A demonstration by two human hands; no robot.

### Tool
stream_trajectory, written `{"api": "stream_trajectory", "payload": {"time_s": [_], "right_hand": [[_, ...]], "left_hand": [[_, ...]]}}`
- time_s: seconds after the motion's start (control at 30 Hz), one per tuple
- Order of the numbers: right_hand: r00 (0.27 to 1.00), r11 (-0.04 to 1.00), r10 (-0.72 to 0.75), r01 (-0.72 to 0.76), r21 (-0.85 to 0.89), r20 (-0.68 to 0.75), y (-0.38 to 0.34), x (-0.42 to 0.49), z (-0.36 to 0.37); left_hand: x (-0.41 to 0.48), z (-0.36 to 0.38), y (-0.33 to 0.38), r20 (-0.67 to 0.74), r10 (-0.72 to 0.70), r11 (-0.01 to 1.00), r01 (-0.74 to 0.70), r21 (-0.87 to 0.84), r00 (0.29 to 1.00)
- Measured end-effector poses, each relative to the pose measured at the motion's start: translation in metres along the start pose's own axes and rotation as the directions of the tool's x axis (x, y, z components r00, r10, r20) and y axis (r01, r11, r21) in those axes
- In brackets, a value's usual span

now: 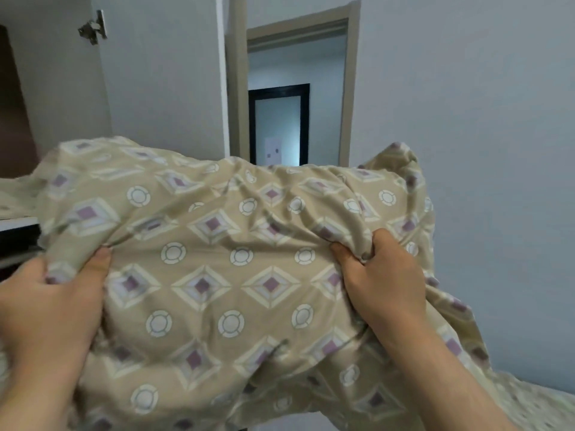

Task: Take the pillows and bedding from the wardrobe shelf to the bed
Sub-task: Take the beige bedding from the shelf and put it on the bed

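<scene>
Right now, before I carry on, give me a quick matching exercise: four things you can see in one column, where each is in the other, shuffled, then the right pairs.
Things:
1. pillow
2. hinge
3. doorway
4. right hand

Places:
A. top left, on the wardrobe door
B. straight ahead, behind the pillow
C. held up in both hands
D. bunching the pillow's right side

Pairs: 1-C, 2-A, 3-B, 4-D. The left hand grips the pillow's other side.

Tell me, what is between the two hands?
In the head view, only the patterned pillow stretches between the left hand and the right hand; both hands grip its cover.
</scene>
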State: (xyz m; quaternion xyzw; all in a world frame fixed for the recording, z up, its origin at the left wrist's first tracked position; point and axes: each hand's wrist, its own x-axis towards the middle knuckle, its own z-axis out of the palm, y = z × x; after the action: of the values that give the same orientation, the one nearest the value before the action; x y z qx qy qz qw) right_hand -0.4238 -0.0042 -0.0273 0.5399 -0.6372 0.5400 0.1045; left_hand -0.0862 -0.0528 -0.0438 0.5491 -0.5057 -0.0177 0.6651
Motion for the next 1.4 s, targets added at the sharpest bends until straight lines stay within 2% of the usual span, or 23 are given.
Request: {"api": "stream_trajectory", "payload": {"time_s": [0.17, 0.27, 0.37, 0.63, 0.8, 0.93, 1.07, 1.13, 1.4], "right_hand": [[0.981, 0.977, 0.096, -0.125, -0.171, -0.17, 0.07, -0.018, -0.119], [0.949, 0.938, 0.131, -0.212, -0.276, -0.285, 0.103, -0.031, -0.192], [0.903, 0.885, 0.17, -0.316, -0.342, -0.394, 0.126, -0.047, -0.253], [0.724, 0.658, 0.142, -0.578, -0.482, -0.675, 0.163, -0.094, -0.382], [0.592, 0.489, 0.117, -0.734, -0.472, -0.798, 0.172, -0.121, -0.427], [0.473, 0.349, 0.083, -0.838, -0.42, -0.877, 0.173, -0.151, -0.455], [0.387, 0.23, 0.051, -0.902, -0.366, -0.921, 0.162, -0.183, -0.475], [0.337, 0.158, 0.02, -0.931, -0.33, -0.941, 0.151, -0.206, -0.488], [0.191, -0.016, -0.068, -0.982, -0.191, -0.979, 0.099, -0.286, -0.538]], "left_hand": [[-0.077, 0.085, 0.066, 0.11, 0.068, 0.987, -0.051, -0.15, 0.992], [-0.122, 0.135, 0.118, 0.201, 0.077, 0.967, -0.024, -0.255, 0.977], [-0.165, 0.176, 0.166, 0.304, 0.155, 0.927, -0.032, -0.375, 0.94], [-0.282, 0.287, 0.281, 0.528, 0.34, 0.781, 0.08, -0.62, 0.778], [-0.353, 0.333, 0.34, 0.613, 0.443, 0.697, 0.178, -0.694, 0.654], [-0.413, 0.348, 0.382, 0.658, 0.533, 0.637, 0.261, -0.726, 0.532], [-0.467, 0.344, 0.41, 0.681, 0.593, 0.594, 0.338, -0.73, 0.43], [-0.5, 0.332, 0.426, 0.695, 0.629, 0.585, 0.376, -0.719, 0.349], [-0.587, 0.25, 0.475, 0.678, 0.716, 0.537, 0.489, -0.688, 0.166]]}}
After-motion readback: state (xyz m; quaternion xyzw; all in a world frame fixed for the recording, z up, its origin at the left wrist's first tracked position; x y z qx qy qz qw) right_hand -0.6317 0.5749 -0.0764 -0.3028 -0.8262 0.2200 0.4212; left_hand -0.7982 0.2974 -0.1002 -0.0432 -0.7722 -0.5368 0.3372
